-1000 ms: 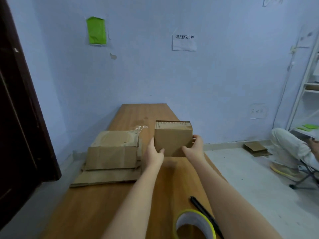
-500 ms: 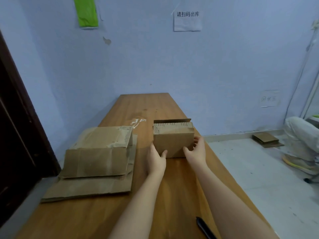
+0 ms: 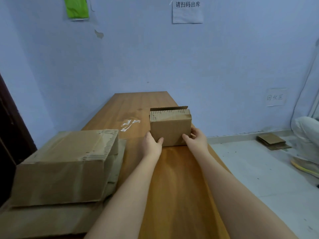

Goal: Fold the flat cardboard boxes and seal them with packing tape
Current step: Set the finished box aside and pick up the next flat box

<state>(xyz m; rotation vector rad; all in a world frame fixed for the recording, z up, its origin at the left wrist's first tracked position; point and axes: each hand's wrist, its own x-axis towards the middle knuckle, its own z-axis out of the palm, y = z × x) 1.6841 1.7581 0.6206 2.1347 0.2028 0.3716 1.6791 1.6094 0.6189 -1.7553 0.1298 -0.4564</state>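
1. A small cardboard box (image 3: 170, 130) is stood on the wooden counter (image 3: 176, 178), toward its right edge.
2. The box's lower left corner is gripped by the left hand (image 3: 151, 144), thumb curled onto the front face.
3. Its right side is clasped by the right hand (image 3: 196, 138), fingers wrapped round the edge.
4. Left of the box, a bigger taped-up box (image 3: 65, 163) is laid on flattened cardboard (image 3: 43, 221).

brown cardboard box (image 3: 170, 128), orange-brown wooden table (image 3: 179, 178), pale blue wall (image 3: 172, 57)

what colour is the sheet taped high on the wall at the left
Bright green sheet, clearest in the head view.
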